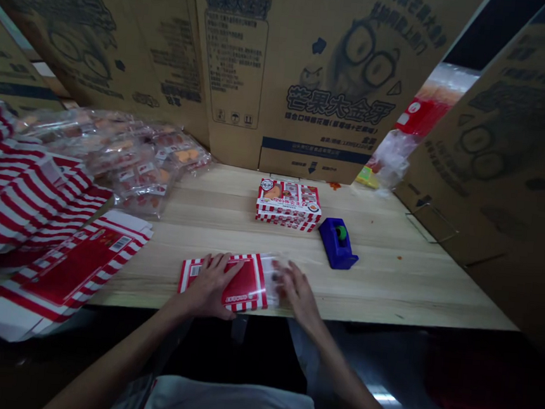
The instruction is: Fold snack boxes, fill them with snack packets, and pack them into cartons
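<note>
- Pressing the left hand flat, its grip released, on a red-striped carton at 12 o'clock on the worktop
- Right hand touches a clear plastic packet (grip unclear)
- Boxing step; next calls for seating the packet

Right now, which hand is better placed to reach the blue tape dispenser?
Right: the right hand is nearer the blue tape dispenser, while the left hand rests on the red-and-white carton.

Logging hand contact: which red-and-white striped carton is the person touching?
The flat one under the left hand, not the stacked boxes or the flattened pile at left.
</note>
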The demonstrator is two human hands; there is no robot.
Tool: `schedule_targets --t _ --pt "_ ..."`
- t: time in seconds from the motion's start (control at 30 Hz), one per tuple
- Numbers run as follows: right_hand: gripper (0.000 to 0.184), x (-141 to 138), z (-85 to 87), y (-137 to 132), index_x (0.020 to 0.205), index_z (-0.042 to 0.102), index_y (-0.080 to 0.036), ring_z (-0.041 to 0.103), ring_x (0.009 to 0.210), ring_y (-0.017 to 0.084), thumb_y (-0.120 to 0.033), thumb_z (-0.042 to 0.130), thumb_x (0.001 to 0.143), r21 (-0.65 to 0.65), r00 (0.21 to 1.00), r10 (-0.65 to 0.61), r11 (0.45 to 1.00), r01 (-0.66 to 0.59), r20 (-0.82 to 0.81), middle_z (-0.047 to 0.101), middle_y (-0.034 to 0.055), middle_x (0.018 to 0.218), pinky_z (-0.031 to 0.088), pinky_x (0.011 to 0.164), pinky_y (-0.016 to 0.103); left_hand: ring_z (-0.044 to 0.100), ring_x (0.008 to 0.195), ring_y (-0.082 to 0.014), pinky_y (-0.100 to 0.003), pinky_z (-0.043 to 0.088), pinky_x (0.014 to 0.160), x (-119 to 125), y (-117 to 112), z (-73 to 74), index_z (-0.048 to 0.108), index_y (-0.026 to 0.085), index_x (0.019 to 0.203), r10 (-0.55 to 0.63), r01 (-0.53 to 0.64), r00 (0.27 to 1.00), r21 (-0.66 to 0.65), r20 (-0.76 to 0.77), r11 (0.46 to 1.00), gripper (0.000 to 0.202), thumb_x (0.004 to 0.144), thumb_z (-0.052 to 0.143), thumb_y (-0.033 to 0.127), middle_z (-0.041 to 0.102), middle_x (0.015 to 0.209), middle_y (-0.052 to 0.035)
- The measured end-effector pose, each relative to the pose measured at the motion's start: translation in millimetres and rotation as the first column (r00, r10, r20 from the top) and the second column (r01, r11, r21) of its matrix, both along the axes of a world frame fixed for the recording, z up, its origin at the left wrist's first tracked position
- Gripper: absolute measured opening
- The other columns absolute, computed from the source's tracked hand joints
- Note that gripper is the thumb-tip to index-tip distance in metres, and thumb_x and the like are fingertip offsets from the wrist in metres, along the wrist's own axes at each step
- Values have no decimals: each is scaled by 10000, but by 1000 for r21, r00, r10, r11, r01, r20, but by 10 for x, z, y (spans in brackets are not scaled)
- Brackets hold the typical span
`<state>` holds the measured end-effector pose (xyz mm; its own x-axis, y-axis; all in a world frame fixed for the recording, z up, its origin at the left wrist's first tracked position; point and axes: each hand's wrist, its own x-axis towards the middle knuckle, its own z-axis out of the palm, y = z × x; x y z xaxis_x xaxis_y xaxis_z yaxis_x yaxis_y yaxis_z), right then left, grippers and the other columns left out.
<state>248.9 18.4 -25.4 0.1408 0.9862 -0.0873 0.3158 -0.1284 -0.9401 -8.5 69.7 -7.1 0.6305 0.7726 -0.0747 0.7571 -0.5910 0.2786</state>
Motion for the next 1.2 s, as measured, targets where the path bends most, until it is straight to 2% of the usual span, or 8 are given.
schedule_targets --t 0.13,0.33,0.43,0.53,0.67,0.93,1.03,1.2 --pt "549 -457 7 77 1309 479 -266 524 1248 275 -492 607 826 49 982 119 992 -113 -146 598 89 1305 322 1104 499 345 1306 -437 -596 207 1090 77 -38 -36 364 134 1448 54 -55 998 76 17 996 1161 443 809 510 385 1422 -247" --pt "387 -455 149 -8 1008 492 -229 571 1145 256 -399 725 749 309 946 -221 906 290 -238 592 97 1162 432 1011 463 440 1194 -414 -545 359 973 143 -175 247 313 128 1457 425 -459 884 197 192 866 1142 521 783 583 446 1335 -236" --pt "406 -508 199 -90 838 419 -241 640 965 211 -368 779 699 264 913 -147 929 259 -380 603 45 1050 538 837 374 432 1191 -435 -581 367 955 288 -378 358 280 130 1469 511 -567 813 182 280 803 1210 490 802 613 445 1328 -235" --pt "395 -521 213 -121 830 393 -251 653 760 158 -348 762 726 161 859 -150 953 258 -489 631 -18 865 546 675 286 472 1163 -390 -555 403 950 339 -578 257 272 133 1470 477 -551 770 65 424 832 1067 623 757 563 499 1271 -205" --pt "388 -414 175 -173 965 423 -278 679 819 173 -318 745 753 66 813 -77 988 141 -578 684 -14 957 554 718 299 608 995 -257 -439 507 869 199 -684 16 201 146 1501 521 -418 548 -325 655 848 760 870 543 396 576 1209 -164" --pt "485 -332 -58 -427 1247 523 -253 613 1113 236 -379 680 806 1 884 -29 999 34 -466 646 73 1234 487 954 366 506 1277 -279 -403 450 1030 104 -824 -18 419 213 1410 635 -35 214 -644 742 764 597 861 616 340 496 1429 -127" --pt "413 -298 -125 -483 1200 569 -238 603 1102 233 -375 659 821 43 929 19 999 -3 -369 639 70 1226 479 938 346 578 1184 -262 -376 478 985 67 -878 -55 433 217 1367 619 29 269 -648 738 761 568 852 631 351 553 1357 -125" --pt "136 -275 -138 -495 926 616 -223 601 814 178 -344 581 876 130 985 115 987 -98 -131 645 11 866 469 752 273 610 889 -197 -303 490 803 -37 -832 -65 537 185 1126 435 -93 605 -483 667 871 362 826 661 346 635 1018 -67"
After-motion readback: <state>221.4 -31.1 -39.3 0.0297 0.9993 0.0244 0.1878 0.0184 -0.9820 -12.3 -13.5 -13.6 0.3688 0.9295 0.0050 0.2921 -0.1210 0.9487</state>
